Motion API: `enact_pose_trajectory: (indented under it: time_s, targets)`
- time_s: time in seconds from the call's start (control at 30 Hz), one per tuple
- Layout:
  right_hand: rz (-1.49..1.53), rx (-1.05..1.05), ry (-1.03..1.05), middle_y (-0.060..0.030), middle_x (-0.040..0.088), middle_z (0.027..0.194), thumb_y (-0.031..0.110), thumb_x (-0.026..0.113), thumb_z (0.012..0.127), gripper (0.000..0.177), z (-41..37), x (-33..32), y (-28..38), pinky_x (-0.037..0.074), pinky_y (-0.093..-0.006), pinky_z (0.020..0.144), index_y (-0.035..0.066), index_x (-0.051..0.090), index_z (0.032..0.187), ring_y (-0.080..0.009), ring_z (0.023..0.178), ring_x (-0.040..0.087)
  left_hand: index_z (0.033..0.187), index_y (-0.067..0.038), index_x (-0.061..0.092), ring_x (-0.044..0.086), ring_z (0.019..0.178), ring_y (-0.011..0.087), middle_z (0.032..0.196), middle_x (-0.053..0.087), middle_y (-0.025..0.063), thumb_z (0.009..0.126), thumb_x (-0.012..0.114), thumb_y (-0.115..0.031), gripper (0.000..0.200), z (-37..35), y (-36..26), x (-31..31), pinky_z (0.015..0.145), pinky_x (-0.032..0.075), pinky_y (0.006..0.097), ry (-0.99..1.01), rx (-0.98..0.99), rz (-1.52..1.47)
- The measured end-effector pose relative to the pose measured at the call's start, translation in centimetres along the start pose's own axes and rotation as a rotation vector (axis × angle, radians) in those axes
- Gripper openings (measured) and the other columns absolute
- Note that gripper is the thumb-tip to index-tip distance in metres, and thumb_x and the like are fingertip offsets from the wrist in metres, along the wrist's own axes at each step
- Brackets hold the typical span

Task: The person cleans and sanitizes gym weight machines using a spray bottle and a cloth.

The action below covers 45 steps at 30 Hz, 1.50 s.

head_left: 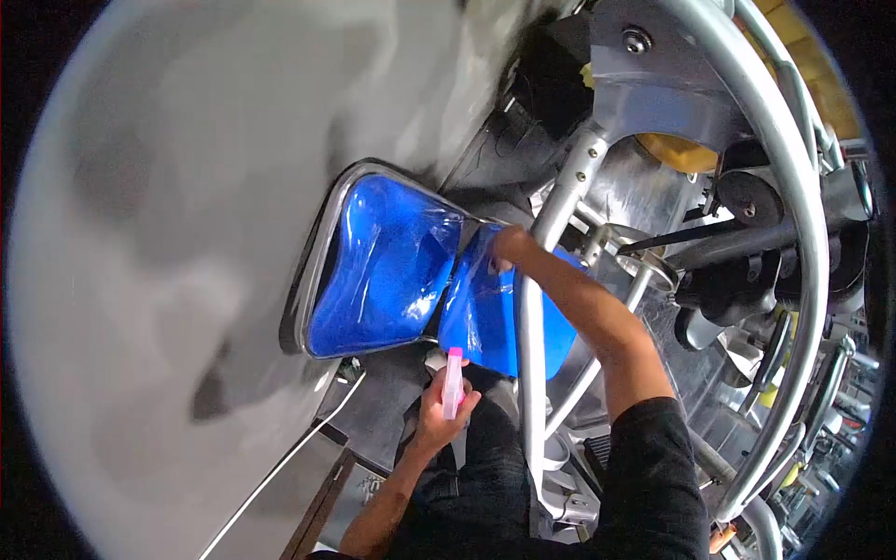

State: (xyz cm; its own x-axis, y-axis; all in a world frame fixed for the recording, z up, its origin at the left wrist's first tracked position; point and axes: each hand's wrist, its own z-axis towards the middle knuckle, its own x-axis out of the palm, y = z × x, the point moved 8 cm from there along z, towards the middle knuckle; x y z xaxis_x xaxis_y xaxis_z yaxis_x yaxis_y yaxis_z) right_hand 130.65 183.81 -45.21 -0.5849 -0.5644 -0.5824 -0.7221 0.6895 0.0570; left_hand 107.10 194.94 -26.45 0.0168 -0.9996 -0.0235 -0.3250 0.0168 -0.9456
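Note:
A blue folding chair [387,271] with a metal rim and shiny clear plastic film over its back stands in front of me. Close to my body, my left hand [439,411] is wrapped round a spray bottle [453,383] with a translucent whitish head and a pink tip, which points at the chair. The bottle's body is hidden by the hand. My right hand [509,247] reaches past a metal tube to the chair's blue seat [490,317]. Its fingers are curled against the film there, slightly blurred, and what they hold, if anything, is hidden.
A thick curved metal tube frame [810,252] of a gym machine rises on the right, its upright beside my right arm. A grey wall [187,187] fills the left. A white cable [285,457] runs at lower left. More gym equipment stands at far right.

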Motion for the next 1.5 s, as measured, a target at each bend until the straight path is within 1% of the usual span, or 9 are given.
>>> enact_pose_trajectory:
  time_s: [0.17,0.27,0.67,0.77,0.83,0.93,1.1,1.27,1.5]
  targets:
    - [-0.267,-0.239,-0.681,-0.0049,0.067,0.071,0.023,0.067,0.058,0.010,-6.8,8.3,13.0,0.038,-0.0432,0.054,0.016,0.070,0.065,-0.0233,0.061,0.059,0.126,-0.004,0.051,0.053,0.065,0.0106,0.076,0.055,0.0004,0.082,0.071,-0.009,0.048,-1.0,-0.7,-0.9,0.066,0.046,0.0277,-0.002,0.061,0.025]
    - [-0.225,-0.374,-0.327,-0.0102,0.067,0.068,0.021,0.068,0.057,0.013,-10.9,14.2,18.5,0.044,-0.0486,0.056,0.012,0.072,0.065,-0.0292,0.064,0.061,0.126,-0.004,0.051,0.053,0.066,0.0108,0.075,0.055,0.0005,0.082,0.072,-0.012,0.048,-1.8,-0.7,-1.5,0.066,0.046,0.0277,0.006,0.010,0.006]
    - [-0.094,0.200,-1.063,-0.0075,0.063,0.095,0.023,0.052,0.084,0.018,-8.9,-0.6,0.4,0.048,-0.0397,0.084,0.013,0.067,0.084,-0.0271,0.098,0.057,0.128,-0.005,0.049,0.053,0.066,0.0098,0.074,0.055,0.0001,0.085,0.069,-0.015,0.048,-5.3,-0.7,-3.0,0.066,0.046,0.0268,0.039,0.077,0.065]
    - [-0.031,-0.009,-1.048,-0.0074,0.064,0.098,0.020,0.054,0.082,0.015,-13.8,2.8,7.1,0.049,-0.0415,0.086,0.015,0.069,0.082,-0.0268,0.102,0.058,0.127,-0.004,0.050,0.053,0.066,0.0099,0.074,0.055,0.0001,0.085,0.069,-0.015,0.047,-6.0,-0.2,-3.5,0.066,0.046,0.0270,0.033,0.033,-0.008]
    - [0.201,0.041,-0.294,-0.0063,0.065,0.097,0.023,0.058,0.078,0.015,-13.9,7.7,11.5,0.049,-0.0429,0.086,0.015,0.071,0.077,-0.0284,0.101,0.059,0.126,-0.004,0.050,0.053,0.066,0.0100,0.074,0.055,0.0002,0.085,0.069,-0.015,0.047,-6.7,-0.8,-3.7,0.066,0.046,0.0271,0.029,0.054,-0.022]
    - [-0.182,-0.062,-0.653,-0.0051,0.067,0.095,0.025,0.064,0.073,0.013,-20.2,9.5,18.1,0.051,-0.0443,0.078,0.016,0.073,0.077,-0.0282,0.091,0.064,0.124,-0.004,0.052,0.053,0.065,0.0105,0.074,0.055,0.0003,0.085,0.070,-0.015,0.045,-7.0,-2.1,-4.5,0.066,0.046,0.0275,0.013,0.131,0.006]
    - [0.755,-0.264,0.099,-0.0111,0.067,0.107,0.020,0.062,0.073,0.041,-21.7,8.4,16.4,0.054,-0.0354,0.080,0.014,0.065,0.113,-0.0268,0.090,0.066,0.123,-0.005,0.052,0.053,0.066,0.0107,0.074,0.054,-0.0002,0.084,0.071,-0.016,0.045,-8.5,-2.0,-5.3,0.067,0.046,0.0276,0.050,0.168,0.036]
    - [0.850,0.091,-1.020,-0.0138,0.062,0.113,0.001,0.063,0.069,0.041,-25.4,0.7,9.3,0.051,-0.0419,0.085,0.012,0.063,0.109,-0.0353,0.104,0.060,0.124,-0.005,0.052,0.052,0.067,0.0092,0.074,0.054,-0.0014,0.085,0.071,-0.017,0.045,-10.8,-0.8,-6.0,0.068,0.046,0.0260,0.071,0.082,-0.041]
    - [0.722,0.363,-0.875,-0.0074,0.039,0.146,0.011,0.047,0.089,0.031,-27.5,16.9,18.0,0.044,-0.0475,0.100,0.017,0.062,0.115,-0.0403,0.133,0.037,0.128,-0.005,0.050,0.049,0.067,0.0070,0.074,0.052,-0.0024,0.087,0.069,-0.020,0.048,-12.4,-1.7,-5.4,0.066,0.044,0.0242,0.136,0.202,0.022]
